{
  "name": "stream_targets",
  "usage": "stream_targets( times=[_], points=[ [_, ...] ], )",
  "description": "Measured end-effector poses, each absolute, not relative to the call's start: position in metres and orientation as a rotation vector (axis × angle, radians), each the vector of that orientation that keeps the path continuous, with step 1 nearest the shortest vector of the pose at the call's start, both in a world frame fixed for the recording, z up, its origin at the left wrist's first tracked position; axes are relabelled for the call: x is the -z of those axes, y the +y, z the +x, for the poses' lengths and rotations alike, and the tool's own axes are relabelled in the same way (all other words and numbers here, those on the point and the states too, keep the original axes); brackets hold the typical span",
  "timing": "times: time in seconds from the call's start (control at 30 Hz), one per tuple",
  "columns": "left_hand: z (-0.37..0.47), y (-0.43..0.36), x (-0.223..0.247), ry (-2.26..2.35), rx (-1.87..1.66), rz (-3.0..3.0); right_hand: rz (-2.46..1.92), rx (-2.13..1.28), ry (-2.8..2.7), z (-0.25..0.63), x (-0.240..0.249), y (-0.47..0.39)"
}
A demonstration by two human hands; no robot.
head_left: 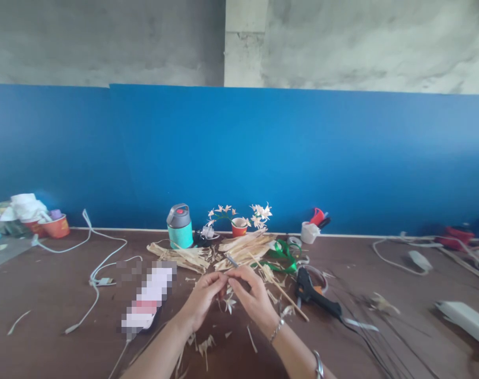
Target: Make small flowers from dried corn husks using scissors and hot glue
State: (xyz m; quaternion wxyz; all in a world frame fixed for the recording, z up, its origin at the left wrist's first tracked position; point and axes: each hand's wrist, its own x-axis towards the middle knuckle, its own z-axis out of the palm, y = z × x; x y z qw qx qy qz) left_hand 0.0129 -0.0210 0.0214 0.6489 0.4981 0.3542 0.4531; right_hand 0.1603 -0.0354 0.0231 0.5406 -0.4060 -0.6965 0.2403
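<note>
My left hand (205, 299) and my right hand (252, 296) meet over the middle of the table. Thumb and fingertips are pinched together on both, around something too small to make out. Just below the fingertips shows a pale star-shaped flower (229, 303); whether it hangs from my fingers or lies on the table I cannot tell. Behind the hands lie heaps of dried husk strips (245, 247) and a thin grey piece (231, 260). A wooden stick (281, 288) slants down beside my right hand. Husk scraps (206, 345) are scattered between my forearms.
A black glue gun (318, 296) with its cord and a green ribbon (282, 256) lie to the right. At left are a phone (149, 297) and white cables (93, 271). A turquoise flask (180, 227), a red cup (239, 227) and pale flowers (260, 215) stand near the blue partition (239, 158).
</note>
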Motion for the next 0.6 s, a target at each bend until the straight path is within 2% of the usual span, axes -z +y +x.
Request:
stream_targets(
  times=[0.27, 0.6],
  points=[
    [0.0118, -0.0220, -0.0216, 0.837, -0.929, 1.264, -0.993, -0.598, -1.603, 0.1609, -0.0272, -0.0345],
    [0.0123, -0.0254, -0.0282, 0.809, -0.873, 1.246, -1.082, -0.813, -1.529, 0.1637, -0.0266, -0.0325]
  ],
)
